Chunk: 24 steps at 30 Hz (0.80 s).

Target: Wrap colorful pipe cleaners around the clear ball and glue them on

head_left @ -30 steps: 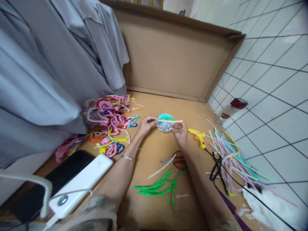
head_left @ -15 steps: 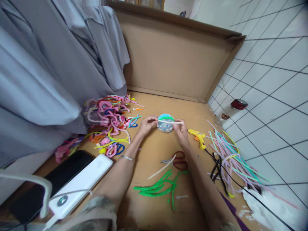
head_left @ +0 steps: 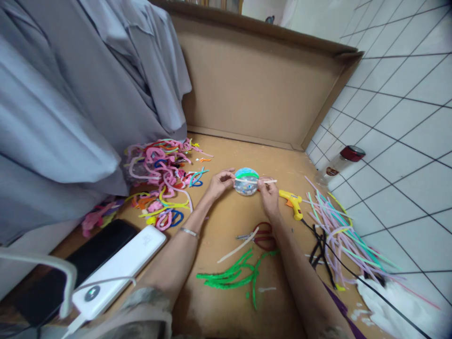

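Left hand and right hand pinch a cream pipe cleaner between fingertips, one near each end, so that it lies nearly straight across the front of a clear round ball. A short tail pokes out beyond the right fingers. The two-ended grip probably serves to control the strip's line just below the green band on the ball, which has blue strands above that. The ball sits between the hands, over the middle of the desk; whether fingertips also steady it, I cannot tell.

A yellow glue gun lies just beside the right hand, its handle towards the wearer, presumably for an easy reach. Red-handled scissors lie nearer the wearer, with a second cream strip across them and loose green pipe cleaners close by, likely placed within reach of both arms. Pastel pipe cleaners lie spread along the right by the tiled wall, while a tangled, mostly pink pile occupies the left, both well apart from the central working space.
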Tool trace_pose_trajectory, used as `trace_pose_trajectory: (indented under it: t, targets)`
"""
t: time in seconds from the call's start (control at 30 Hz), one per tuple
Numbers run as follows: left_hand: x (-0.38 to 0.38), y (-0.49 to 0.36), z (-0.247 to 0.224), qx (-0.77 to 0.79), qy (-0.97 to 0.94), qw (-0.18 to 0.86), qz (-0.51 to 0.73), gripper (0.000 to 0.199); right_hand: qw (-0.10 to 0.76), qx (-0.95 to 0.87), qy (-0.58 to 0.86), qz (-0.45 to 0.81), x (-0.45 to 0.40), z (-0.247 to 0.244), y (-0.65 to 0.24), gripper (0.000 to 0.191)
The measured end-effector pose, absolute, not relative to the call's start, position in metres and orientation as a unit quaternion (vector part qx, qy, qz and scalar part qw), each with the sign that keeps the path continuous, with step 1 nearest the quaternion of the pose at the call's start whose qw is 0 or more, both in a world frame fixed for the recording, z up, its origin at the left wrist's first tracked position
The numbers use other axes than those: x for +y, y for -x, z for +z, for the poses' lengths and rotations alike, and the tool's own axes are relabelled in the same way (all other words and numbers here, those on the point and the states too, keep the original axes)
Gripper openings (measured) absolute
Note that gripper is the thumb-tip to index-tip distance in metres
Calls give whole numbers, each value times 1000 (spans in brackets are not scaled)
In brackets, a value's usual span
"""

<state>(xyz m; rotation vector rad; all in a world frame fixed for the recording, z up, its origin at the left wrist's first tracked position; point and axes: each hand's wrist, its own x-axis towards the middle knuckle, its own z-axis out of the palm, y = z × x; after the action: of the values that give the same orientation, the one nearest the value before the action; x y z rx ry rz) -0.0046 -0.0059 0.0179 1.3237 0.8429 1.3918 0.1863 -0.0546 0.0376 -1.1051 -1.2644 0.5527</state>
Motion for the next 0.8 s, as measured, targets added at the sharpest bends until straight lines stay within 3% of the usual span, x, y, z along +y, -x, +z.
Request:
trace_pose_trajectory:
  t: [0.23, 0.43, 0.6, 0.8]
  targets:
    - [-9, -5, 17, 316, -546, 532, 565, 33, 631, -549, 483, 258, -52, 38, -186, 26]
    - [-9, -3, 18, 322, -543, 530, 566, 29, 599, -592, 460, 281, -57, 42, -191, 31]
    - [-10, -3, 20, 324, -545, 532, 562, 29, 567, -639, 473, 215, -57, 46, -190, 28]
    - [-10, -4, 20, 314, -551, 533, 560, 29, 597, -632, 466, 164, -54, 44, -187, 26]
